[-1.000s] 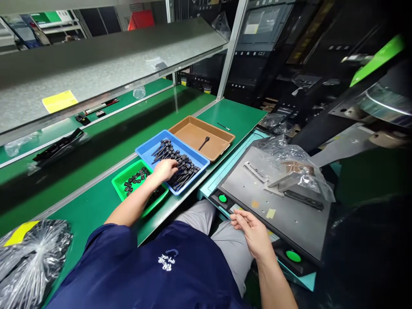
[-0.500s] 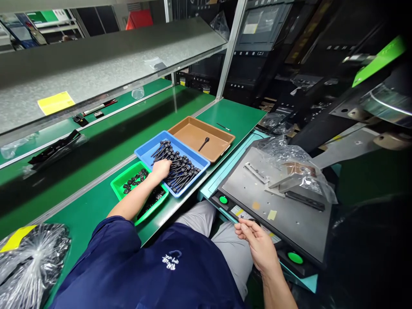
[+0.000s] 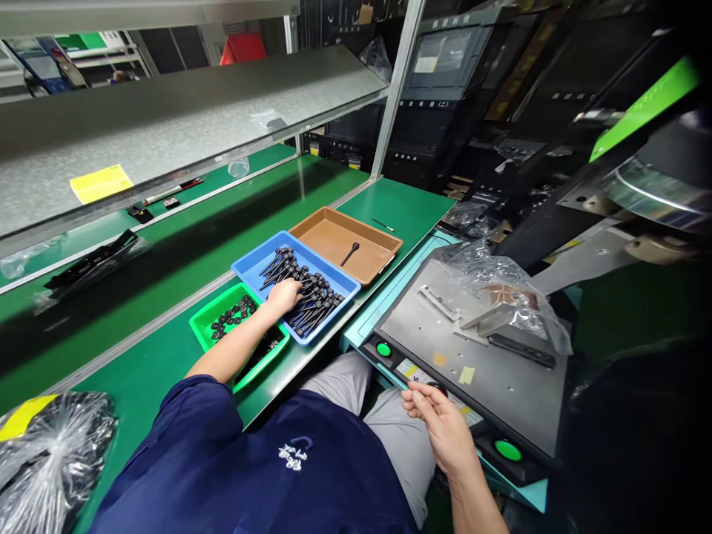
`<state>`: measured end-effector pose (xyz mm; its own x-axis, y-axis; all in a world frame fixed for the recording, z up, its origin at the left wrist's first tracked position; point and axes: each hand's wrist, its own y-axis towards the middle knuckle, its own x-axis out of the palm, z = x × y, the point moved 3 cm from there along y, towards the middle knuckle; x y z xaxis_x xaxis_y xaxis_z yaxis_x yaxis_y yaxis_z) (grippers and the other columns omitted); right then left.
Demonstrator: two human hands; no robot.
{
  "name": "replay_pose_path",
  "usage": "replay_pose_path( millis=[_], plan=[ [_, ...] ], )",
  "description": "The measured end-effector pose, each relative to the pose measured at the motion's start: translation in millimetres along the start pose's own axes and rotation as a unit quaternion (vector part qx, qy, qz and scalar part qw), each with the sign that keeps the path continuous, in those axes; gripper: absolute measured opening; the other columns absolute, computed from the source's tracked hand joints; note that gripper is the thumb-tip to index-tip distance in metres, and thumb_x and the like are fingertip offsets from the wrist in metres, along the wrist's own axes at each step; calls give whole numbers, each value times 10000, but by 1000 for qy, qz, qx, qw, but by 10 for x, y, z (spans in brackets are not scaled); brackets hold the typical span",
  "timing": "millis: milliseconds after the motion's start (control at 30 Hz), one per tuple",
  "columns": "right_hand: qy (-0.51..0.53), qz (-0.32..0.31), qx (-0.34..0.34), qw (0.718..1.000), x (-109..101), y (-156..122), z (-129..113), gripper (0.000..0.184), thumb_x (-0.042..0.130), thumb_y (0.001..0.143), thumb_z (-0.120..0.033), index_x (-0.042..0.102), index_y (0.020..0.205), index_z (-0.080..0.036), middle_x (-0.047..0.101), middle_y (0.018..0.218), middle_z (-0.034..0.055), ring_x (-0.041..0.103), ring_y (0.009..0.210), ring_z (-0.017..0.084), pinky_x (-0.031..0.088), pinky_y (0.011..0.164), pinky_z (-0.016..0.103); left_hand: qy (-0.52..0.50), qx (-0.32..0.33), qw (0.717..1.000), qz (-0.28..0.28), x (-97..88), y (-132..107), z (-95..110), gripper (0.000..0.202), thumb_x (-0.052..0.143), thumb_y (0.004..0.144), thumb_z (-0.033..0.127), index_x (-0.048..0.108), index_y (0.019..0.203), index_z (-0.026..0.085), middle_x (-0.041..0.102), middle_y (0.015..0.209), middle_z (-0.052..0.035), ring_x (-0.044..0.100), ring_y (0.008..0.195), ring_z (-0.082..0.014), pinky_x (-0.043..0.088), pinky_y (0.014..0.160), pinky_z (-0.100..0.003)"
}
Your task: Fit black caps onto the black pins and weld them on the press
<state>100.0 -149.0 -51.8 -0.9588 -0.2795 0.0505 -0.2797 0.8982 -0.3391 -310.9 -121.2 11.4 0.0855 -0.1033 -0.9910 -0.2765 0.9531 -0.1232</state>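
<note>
My left hand (image 3: 284, 297) is in the blue tray (image 3: 253, 265), its closed fingers down among many black thin-stemmed parts with thick heads (image 3: 317, 300). Its fingertips are partly hidden in the pile, so I cannot tell which part they grip. Under my left forearm sits a green bin (image 3: 203, 326) of small black pieces (image 3: 233, 315). My right hand (image 3: 439, 423) hovers above my lap by the front edge of a machine base, thumb and fingers pinched together. Whatever may be in that pinch is too small to make out.
A brown tray (image 3: 317, 222) behind the blue one holds a single black stemmed part (image 3: 350, 254). On the right, the machine's grey plate (image 3: 423, 334) carries a metal fixture (image 3: 478, 322), plastic film and green buttons (image 3: 508, 449). A plastic-wrapped bundle (image 3: 55, 452) lies at near left.
My left hand has shifted slightly to the right over the black parts in the blue tray. My right hand keeps its pinch in nearly the same place. The view has tilted slightly.
</note>
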Motion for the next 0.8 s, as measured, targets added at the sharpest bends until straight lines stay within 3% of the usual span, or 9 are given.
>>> replay_pose_path(
  millis=[167,333,433,567,667,800],
  plan=[
    [7,15,6,1000,-100,-30,71,585,797,652,-630,689,974,-154,729,838,103,656,742,218,542,670,340,22,-18,999,34,-50,23,-31,415,594,847,354,619,1216,165,592,1212,-138,568,1127,-281,482,913,-346],
    [12,25,10,1000,-139,-26,132,601,802,638,-636,686,979,-154,728,834,99,654,732,215,543,661,330,27,-34,999,-8,-15,36,4,327,510,885,326,677,1090,134,633,1074,-148,613,1036,-265,478,929,-352],
    [8,22,10,1000,-109,-23,112,611,798,636,-647,687,979,-154,729,834,100,653,720,211,546,654,320,23,-48,999,-10,3,5,64,316,486,885,276,668,1098,131,627,1077,-150,631,1010,-244,486,909,-331],
    [-23,25,-3,999,-153,-147,-18,608,772,648,-672,698,970,-162,733,849,107,667,731,230,569,665,333,17,-64,998,-13,-88,-71,100,326,518,869,322,663,1099,144,623,1116,-151,635,1030,-254,501,869,-319],
    [-73,61,-5,995,-472,-420,-159,605,765,633,-691,719,963,-186,741,888,119,692,773,262,598,709,353,10,-78,997,-4,-267,-173,33,362,505,878,386,656,1124,169,638,1154,-143,638,1047,-261,510,849,-319],
    [-116,173,-3,978,-1270,-929,-465,622,798,549,-695,739,950,-224,749,904,131,715,785,306,610,729,390,9,-99,995,-4,-513,-496,-137,433,446,894,466,662,1127,173,687,1164,-132,649,1062,-264,507,862,-318]
  ],
)
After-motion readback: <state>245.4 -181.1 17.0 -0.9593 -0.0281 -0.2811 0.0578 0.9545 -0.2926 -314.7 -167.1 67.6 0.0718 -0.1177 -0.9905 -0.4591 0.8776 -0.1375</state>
